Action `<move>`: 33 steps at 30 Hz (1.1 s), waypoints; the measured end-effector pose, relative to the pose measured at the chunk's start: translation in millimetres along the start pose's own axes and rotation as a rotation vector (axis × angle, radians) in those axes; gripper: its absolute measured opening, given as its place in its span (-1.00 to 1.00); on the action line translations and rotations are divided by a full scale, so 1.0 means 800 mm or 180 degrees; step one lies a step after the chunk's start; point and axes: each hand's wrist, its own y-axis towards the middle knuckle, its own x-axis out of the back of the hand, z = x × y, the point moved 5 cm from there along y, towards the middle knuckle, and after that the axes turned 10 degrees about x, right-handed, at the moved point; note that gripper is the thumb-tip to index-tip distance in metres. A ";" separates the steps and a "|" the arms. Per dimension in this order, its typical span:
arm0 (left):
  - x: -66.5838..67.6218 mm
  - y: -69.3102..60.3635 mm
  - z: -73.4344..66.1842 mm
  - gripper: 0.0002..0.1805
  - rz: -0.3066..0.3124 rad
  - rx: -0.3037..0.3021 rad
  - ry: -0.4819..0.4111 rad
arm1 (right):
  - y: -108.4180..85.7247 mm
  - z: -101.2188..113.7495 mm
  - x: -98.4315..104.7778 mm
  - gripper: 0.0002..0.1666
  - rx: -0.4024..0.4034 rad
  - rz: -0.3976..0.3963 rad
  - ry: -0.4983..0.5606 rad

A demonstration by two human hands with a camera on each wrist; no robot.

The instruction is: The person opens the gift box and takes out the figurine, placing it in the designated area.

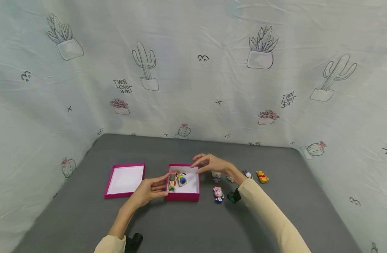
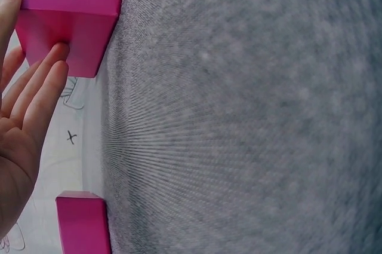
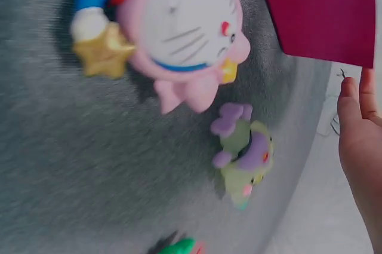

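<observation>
A magenta box (image 1: 182,197) with a white inside stands on the grey table, with a few small toy figurines (image 1: 181,180) lying in its left part. My left hand (image 1: 150,190) rests its outstretched fingers against the box's left wall; the left wrist view shows the fingertips (image 2: 58,52) on that magenta side. Over the box's right rim hovers my right hand (image 1: 209,163), its fingers loosely bent and nothing visible between them. Past the box wall in the right wrist view, part of that hand (image 3: 364,128) is hidden.
A shallow magenta lid (image 1: 127,179) with a white inside lies left of the box. To the right are a pink-hooded cat figurine (image 1: 218,194), a pale figurine with purple parts (image 3: 245,149), a partly covered green-and-red one (image 1: 230,179), a dark-and-white one (image 1: 247,173) and a yellow bear (image 1: 262,176).
</observation>
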 end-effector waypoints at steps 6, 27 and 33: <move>-0.002 0.000 -0.003 -0.27 0.0015 -0.0052 0.0084 | 0.023 -0.004 -0.013 -0.64 0.0023 0.0221 -0.0338; -0.001 0.000 -0.003 -0.28 -0.0062 0.0021 0.0049 | 0.052 -0.001 -0.045 -0.43 0.0258 0.0358 -0.1523; -0.003 0.000 -0.001 -0.26 -0.0092 0.0071 0.0098 | 0.051 0.002 -0.050 -0.49 0.0361 0.0259 -0.1865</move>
